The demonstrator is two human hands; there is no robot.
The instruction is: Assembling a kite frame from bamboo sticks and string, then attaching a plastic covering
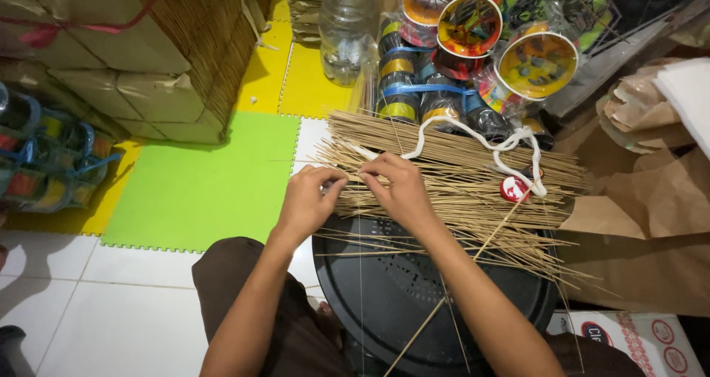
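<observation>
Both hands reach forward over the round black tray (pixel 384 303), left hand (pixel 307 199) and right hand (pixel 399 188) pinching thin sticks at the near edge of the bamboo stick pile (pixel 458 170). Beyond the pile stand colourful thread spools (pixel 473 44).

White tiled floor (pixel 89 303) below left of hands; green foam mat (pixel 200 185) just left, yellow mats (pixel 307 81) beyond; wrapped cardboard boxes (pixel 126 66) far left; brown paper (pixel 651 199) right.
</observation>
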